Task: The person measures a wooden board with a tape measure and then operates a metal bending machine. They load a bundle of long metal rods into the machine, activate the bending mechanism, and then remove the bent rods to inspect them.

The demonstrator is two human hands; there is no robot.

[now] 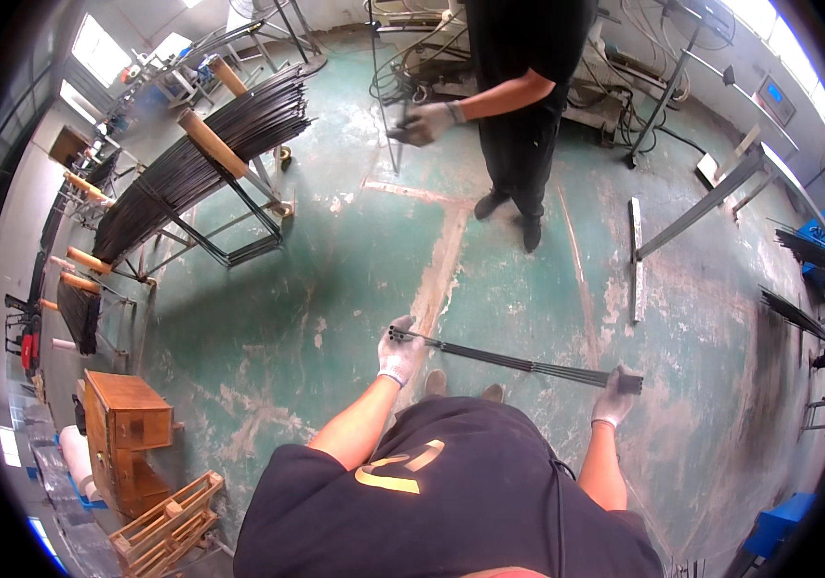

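Note:
A thin bundle of long black rods [509, 361] stretches across in front of my body, sloping slightly down toward the right. Near its left end, where several round ends show, my gloved left hand [399, 356] is closed around it. My gloved right hand [614, 398] grips the other end, just short of the dark tips. Both gloves are whitish. Below the bundle are the tips of my shoes on the worn green floor [335, 289].
Ahead stands a person in black [525, 106], whose gloved hand [424, 125] is by a thin upright rod. Ahead left, a rack [258, 217] carries many long black rods. A wooden cabinet [128, 409] and pallet [167, 525] are at left; a metal frame [702, 207] stands right.

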